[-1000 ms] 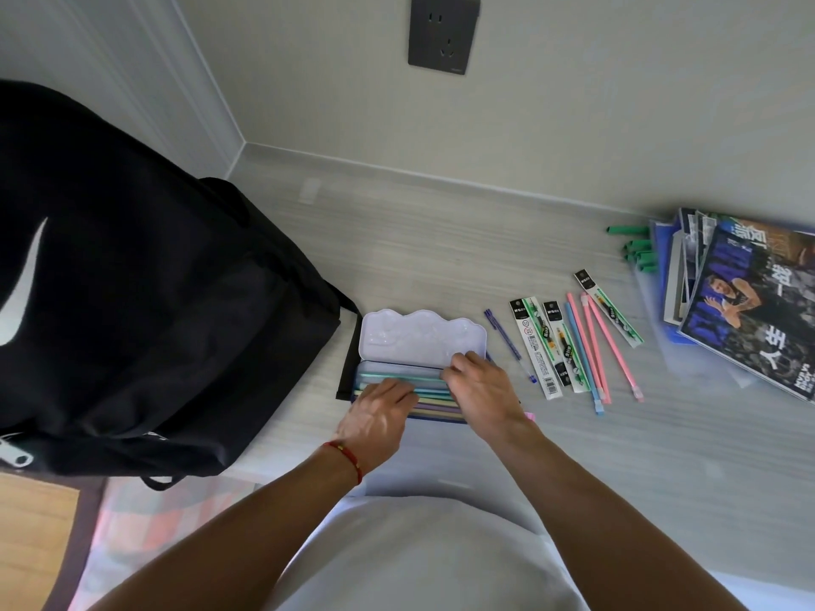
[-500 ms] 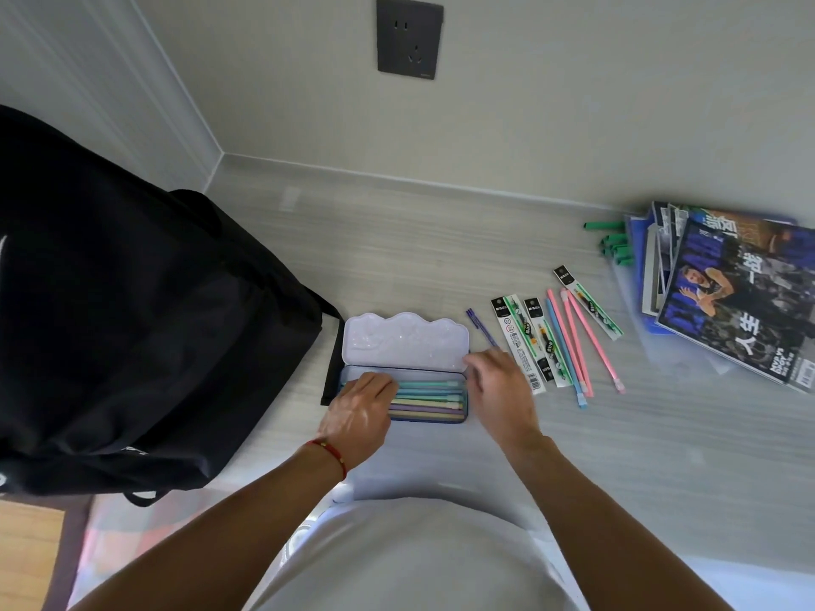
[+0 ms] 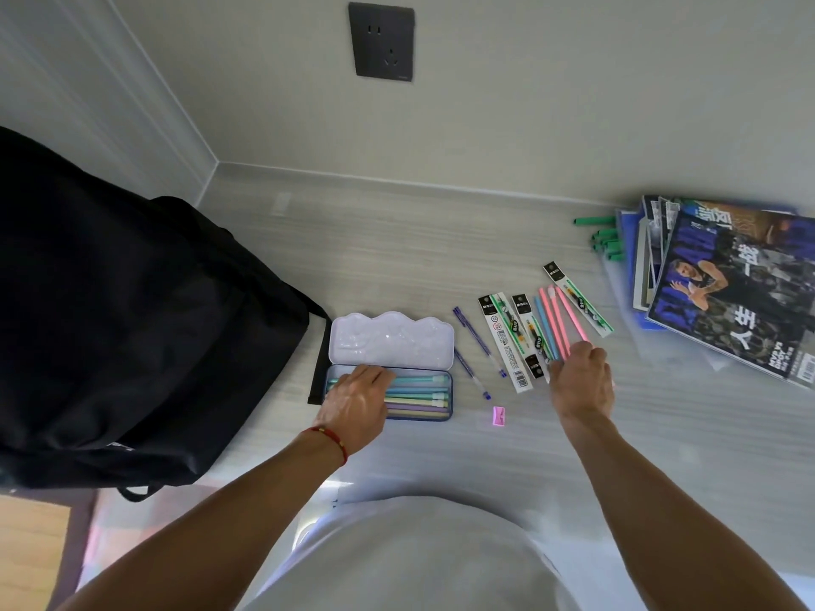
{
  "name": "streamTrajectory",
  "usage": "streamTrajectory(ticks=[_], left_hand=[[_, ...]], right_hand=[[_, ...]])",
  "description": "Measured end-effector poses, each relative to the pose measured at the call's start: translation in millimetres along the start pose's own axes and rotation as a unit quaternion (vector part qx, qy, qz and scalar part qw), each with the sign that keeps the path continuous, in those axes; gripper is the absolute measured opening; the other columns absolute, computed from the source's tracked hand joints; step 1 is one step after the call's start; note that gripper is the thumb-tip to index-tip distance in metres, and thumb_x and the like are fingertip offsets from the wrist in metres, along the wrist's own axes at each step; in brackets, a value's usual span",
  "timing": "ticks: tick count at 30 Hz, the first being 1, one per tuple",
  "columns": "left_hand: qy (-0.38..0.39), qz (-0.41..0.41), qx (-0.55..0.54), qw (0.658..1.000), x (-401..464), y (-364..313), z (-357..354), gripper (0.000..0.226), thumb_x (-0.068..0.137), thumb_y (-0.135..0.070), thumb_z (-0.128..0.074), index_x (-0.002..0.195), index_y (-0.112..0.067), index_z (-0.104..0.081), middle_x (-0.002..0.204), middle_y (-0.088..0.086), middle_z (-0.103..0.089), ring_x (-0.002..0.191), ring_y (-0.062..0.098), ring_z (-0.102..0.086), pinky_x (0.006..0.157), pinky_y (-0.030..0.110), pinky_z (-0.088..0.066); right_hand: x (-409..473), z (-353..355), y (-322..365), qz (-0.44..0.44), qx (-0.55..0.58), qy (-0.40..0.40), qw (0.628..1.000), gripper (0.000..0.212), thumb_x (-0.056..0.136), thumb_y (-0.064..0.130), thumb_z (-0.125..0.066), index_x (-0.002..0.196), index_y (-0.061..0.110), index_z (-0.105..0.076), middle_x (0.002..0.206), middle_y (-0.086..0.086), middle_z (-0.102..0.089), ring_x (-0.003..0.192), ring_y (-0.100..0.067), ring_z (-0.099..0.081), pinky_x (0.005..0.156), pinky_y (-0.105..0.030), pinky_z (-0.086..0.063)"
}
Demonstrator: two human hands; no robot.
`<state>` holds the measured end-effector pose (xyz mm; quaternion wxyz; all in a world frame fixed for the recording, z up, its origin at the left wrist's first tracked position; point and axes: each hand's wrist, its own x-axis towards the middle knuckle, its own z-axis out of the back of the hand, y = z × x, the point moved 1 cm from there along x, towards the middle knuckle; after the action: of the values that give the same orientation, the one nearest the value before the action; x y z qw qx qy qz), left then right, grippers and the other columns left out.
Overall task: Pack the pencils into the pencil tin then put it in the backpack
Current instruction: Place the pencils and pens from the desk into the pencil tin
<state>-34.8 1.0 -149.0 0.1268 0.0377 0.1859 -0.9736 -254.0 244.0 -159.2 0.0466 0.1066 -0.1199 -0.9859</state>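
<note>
Nearest the wearer, just right of the pencil tin (image 3: 348,376), a small pink sharpener (image 3: 499,416) lies alone on the pale table (image 3: 441,258). The tin stands open, its lid (image 3: 391,337) folded back flat on the far side, and pastel pencils (image 3: 419,392) lie lengthwise inside the tray. The left hand (image 3: 357,401), a red cord bracelet (image 3: 331,438) on its wrist, rests palm down on the tin's left half with fingers loosely spread across the pencils, gripping nothing. Well to the right of the tin, the right hand (image 3: 580,377) hovers over the near ends of the loose pink and blue pencils (image 3: 558,321), fingers curled downward; whether they have closed on a pencil I cannot tell. Between that hand and the tin lie packaged refills (image 3: 505,341) and two purple pens (image 3: 474,341). Left of the tin, touching its end, sits the black backpack (image 3: 132,337). Farther right of the tin, a stack of magazines (image 3: 732,293) has green markers (image 3: 606,242) beside it. Beyond the tin, a dark socket (image 3: 381,41) sits on the wall.
</note>
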Motion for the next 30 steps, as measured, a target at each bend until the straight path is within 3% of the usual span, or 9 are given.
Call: streamTrajectory(ticks=[8,13,22,30], left_hand=[[0.041,0.032,0.035,0.998,3.2,-6.9,-7.6,0.038,0.086,-0.014,-0.054,0.124,-0.016,-0.057,0.121,0.007,-0.058,0.108,0.026,-0.057,0.089,0.042,-0.053],[0.038,0.055,0.038,0.997,6.5,-10.0,-10.6,0.037,0.087,-0.017,-0.055,0.124,-0.017,-0.057,0.120,0.007,-0.058,0.109,0.026,-0.056,0.091,0.042,-0.052],[0.027,0.059,0.033,0.997,5.7,-8.6,-8.7,0.035,0.086,-0.016,-0.060,0.121,-0.015,-0.058,0.117,0.007,-0.061,0.106,0.026,-0.058,0.089,0.042,-0.054],[0.018,0.047,0.027,0.998,2.9,-6.5,-4.1,0.037,0.086,-0.014,-0.056,0.123,-0.014,-0.057,0.119,0.007,-0.059,0.109,0.025,-0.056,0.092,0.042,-0.052]], right_hand=[[22.9,-1.3,-15.5,-0.046,0.034,0.053,0.997,0.035,0.097,0.033,-0.062,0.110,0.000,-0.062,0.106,-0.020,-0.063,0.094,-0.042,-0.063,0.080,-0.047,-0.052],[34.3,-2.7,-19.4,-0.058,0.042,0.119,0.990,0.039,0.096,0.040,-0.062,0.104,0.003,-0.069,0.097,-0.018,-0.070,0.087,-0.037,-0.067,0.076,-0.042,-0.056],[33.2,0.8,-22.7,-0.033,0.021,0.101,0.994,0.032,0.100,0.031,-0.053,0.102,0.003,-0.067,0.094,-0.019,-0.070,0.084,-0.039,-0.065,0.074,-0.040,-0.053],[32.1,5.0,-17.3,-0.011,-0.013,0.111,0.994,0.025,0.096,0.027,-0.060,0.090,0.003,-0.062,0.080,-0.014,-0.064,0.073,-0.036,-0.064,0.065,-0.036,-0.054]])
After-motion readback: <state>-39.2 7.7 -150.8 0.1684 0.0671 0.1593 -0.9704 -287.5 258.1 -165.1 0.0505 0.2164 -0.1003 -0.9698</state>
